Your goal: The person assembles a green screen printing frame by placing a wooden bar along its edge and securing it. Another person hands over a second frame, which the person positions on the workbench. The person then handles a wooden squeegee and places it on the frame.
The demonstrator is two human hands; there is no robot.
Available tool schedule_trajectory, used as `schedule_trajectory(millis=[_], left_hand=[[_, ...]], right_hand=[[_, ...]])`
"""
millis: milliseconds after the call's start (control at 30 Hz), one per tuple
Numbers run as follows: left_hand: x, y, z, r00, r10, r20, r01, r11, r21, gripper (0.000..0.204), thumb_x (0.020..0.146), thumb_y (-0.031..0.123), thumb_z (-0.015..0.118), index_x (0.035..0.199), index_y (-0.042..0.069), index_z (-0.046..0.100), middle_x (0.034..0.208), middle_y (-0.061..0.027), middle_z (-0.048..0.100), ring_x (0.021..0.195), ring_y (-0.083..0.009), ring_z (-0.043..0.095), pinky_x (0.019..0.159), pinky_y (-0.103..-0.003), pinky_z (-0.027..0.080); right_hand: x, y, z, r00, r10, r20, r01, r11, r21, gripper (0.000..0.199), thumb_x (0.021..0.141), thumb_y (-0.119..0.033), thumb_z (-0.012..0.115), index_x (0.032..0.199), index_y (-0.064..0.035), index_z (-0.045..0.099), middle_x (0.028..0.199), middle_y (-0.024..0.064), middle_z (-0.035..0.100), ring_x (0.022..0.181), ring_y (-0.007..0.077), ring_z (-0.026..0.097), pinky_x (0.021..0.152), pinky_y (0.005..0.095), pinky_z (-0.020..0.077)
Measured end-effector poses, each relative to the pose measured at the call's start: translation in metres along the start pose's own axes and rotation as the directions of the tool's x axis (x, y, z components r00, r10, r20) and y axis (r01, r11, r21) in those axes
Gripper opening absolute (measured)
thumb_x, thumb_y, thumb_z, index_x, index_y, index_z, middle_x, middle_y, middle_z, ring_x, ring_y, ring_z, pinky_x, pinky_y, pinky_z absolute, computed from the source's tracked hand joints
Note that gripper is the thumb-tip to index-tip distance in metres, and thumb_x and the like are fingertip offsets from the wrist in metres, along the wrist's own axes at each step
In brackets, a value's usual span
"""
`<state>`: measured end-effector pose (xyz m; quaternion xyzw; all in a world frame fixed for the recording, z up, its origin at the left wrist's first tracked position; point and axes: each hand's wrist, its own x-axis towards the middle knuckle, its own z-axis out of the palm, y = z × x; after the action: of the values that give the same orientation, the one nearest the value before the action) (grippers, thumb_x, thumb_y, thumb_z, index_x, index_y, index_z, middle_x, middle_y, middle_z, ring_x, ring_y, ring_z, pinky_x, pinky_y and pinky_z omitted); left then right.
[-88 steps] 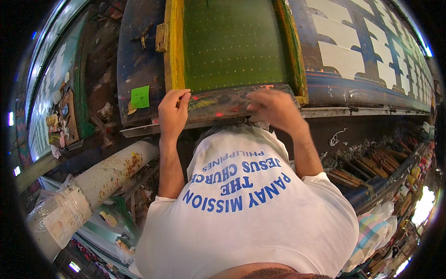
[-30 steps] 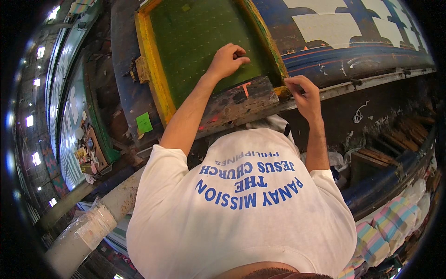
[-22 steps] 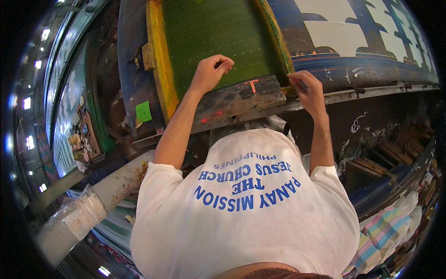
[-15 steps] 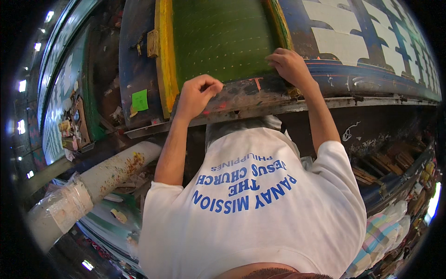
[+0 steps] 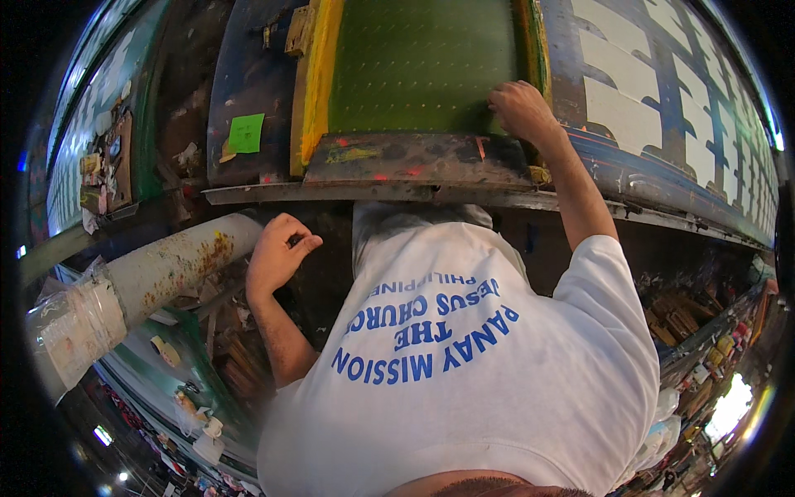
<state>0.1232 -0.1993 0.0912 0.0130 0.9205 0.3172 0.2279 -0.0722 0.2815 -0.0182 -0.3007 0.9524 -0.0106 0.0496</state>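
Observation:
A green mesh panel (image 5: 414, 66) with rows of small pale marks is set in a yellow-edged wooden frame (image 5: 320, 91). Over its lower right corner is my right hand (image 5: 523, 114), fingers curled in toward the mesh. Whatever those fingers hold, if anything, is hidden. My left hand (image 5: 283, 253) is in the air on the near side of the table's metal edge, by a rusty pale pipe. Its fingers are loosely curled, the thumb lies forward, and nothing shows in the grip. A dark, paint-stained board (image 5: 414, 161) runs along the near end of the mesh.
The metal ledge (image 5: 497, 197) borders the dark table. A green paper note (image 5: 246, 133) lies left of the frame, and white cut-out shapes (image 5: 621, 112) lie in rows on the right. The pale pipe (image 5: 178, 269) crosses the lower left. Wood pieces (image 5: 675, 315) are at right.
My left hand has drawn back from the board at the mesh's near end, coming down and left past the table edge. My right hand stays by the mesh's right corner, its fingers more curled.

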Motion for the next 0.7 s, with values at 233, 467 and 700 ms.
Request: schedule_trajectory(millis=[233, 467, 700], left_hand=[[0.013, 0.031, -0.010, 0.987, 0.001, -0.160, -0.019, 0.994, -0.109, 0.024, 0.092, 0.020, 0.084, 0.100, 0.002, 0.071, 0.099, -0.0070, 0.062, 0.083, -0.0190, 0.061, 0.074, -0.032, 0.049], [0.048, 0.068, -0.014, 0.940, 0.172, -0.295, -0.214, 0.970, -0.115, 0.026, 0.100, 0.026, 0.078, 0.101, 0.002, 0.068, 0.100, -0.0025, 0.059, 0.083, -0.0136, 0.054, 0.076, -0.029, 0.047], [0.098, 0.109, -0.008, 0.929, 0.269, -0.256, -0.311, 0.940, -0.141, 0.017, 0.098, 0.016, 0.078, 0.102, 0.001, 0.071, 0.095, -0.0065, 0.066, 0.080, -0.0154, 0.061, 0.072, -0.031, 0.050]], right_hand=[[0.025, -0.005, 0.005, 0.973, 0.039, 0.228, -0.016, 0.995, -0.101, 0.017, 0.091, -0.013, 0.065, 0.099, 0.0003, 0.072, 0.089, 0.0214, 0.073, 0.089, 0.0405, 0.073, 0.083, 0.0498, 0.0579], [-0.010, -0.004, -0.010, 0.989, 0.131, 0.071, -0.143, 0.969, 0.203, 0.022, 0.091, -0.018, 0.073, 0.093, 0.0029, 0.066, 0.095, 0.0238, 0.073, 0.094, 0.0407, 0.074, 0.079, 0.0498, 0.0574], [-0.105, -0.001, -0.041, 0.903, 0.427, 0.044, -0.293, 0.539, 0.790, 0.018, 0.098, -0.015, 0.066, 0.100, 0.0026, 0.062, 0.087, 0.0125, 0.066, 0.080, 0.0262, 0.065, 0.076, 0.0391, 0.0517]])
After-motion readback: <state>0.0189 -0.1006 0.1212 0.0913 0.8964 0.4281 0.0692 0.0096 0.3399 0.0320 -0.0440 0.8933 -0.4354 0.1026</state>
